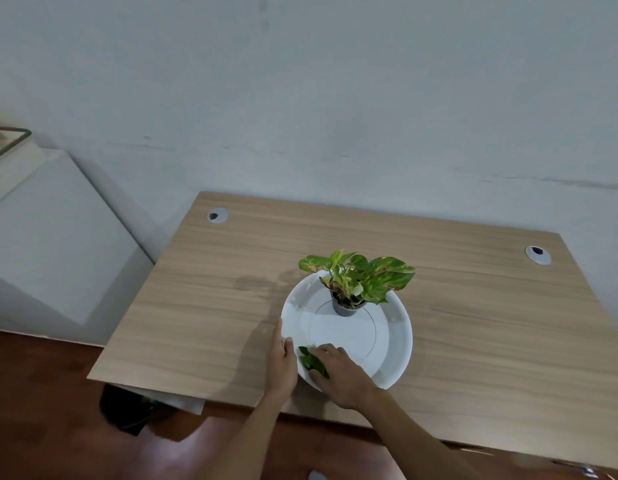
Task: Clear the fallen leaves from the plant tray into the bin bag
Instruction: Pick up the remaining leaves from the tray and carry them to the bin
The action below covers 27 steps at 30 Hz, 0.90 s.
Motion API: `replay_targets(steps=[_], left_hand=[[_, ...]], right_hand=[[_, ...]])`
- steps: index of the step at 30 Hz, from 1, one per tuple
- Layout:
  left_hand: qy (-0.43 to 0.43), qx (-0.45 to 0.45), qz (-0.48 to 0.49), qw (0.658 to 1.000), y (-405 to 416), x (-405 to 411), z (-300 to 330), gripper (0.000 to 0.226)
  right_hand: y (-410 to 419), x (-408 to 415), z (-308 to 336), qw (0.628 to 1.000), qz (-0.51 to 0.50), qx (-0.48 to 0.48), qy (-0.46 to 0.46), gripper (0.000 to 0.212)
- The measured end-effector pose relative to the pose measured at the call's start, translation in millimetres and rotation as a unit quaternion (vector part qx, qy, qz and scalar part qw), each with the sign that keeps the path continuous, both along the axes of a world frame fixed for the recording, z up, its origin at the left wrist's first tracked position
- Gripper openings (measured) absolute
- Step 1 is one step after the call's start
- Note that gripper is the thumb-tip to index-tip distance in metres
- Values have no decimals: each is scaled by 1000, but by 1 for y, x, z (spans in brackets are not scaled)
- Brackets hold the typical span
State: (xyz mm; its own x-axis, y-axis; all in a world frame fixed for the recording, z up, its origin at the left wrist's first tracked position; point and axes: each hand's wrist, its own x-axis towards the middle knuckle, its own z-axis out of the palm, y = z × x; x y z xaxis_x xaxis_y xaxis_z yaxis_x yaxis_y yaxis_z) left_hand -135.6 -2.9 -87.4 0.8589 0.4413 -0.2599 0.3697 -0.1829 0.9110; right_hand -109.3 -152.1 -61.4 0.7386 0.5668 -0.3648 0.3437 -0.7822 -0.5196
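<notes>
I am standing over a wooden bench [231, 289] that is filling most of the view, with a pale wall running behind it. Below the bench's edge at about seven o'clock, a black bin bag [127, 410] is sitting on the floor, partly hidden under the overhang, well apart from everything on top.

Near the middle of the bench a round white tray [394, 337] is lying flat, and a small potted plant [352, 282] is standing upright toward the tray's twelve o'clock side.

My left hand [281, 367] is resting against the tray's rim at about eight o'clock, its fingers lying flat and relaxed, holding nothing, only steadying the tray. My right hand [338, 374] is reaching onto the tray at about seven o'clock.

The fallen leaves [312, 363] are lying on the tray floor at seven o'clock, between my two hands, their long axis running from eleven to five o'clock. My right fingers [330, 349] are curling narrowly over them, touching them from the right; whether they are pinching the leaves or only covering them I cannot tell. The right hand is the nearer one, and the bag is lying down to the left of it.
</notes>
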Motion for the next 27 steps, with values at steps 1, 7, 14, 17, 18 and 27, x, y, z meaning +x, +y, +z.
replay_targets(steps=[1, 7, 14, 17, 18, 27], left_hand=[[5, 1, 9, 1000, -2, 1, 1, 54], [25, 6, 27, 999, -4, 4, 5, 57], [25, -32, 48, 998, -2, 6, 13, 58], [22, -54, 61, 996, -4, 6, 12, 57], [20, -63, 64, 996, -5, 6, 12, 57], [32, -51, 74, 995, -5, 10, 9, 59]], right_hand=[[1, -2, -1, 1000, 13, 5, -14, 49], [-3, -2, -6, 995, 94, -12, -26, 39], [-3, 28, 6, 994, 103, -24, -19, 53], [7, 35, 10, 986, 152, -58, 25, 79], [11, 37, 11, 981, 175, -74, 33, 87], [-6, 36, 6, 918, 342, -193, -51, 79]])
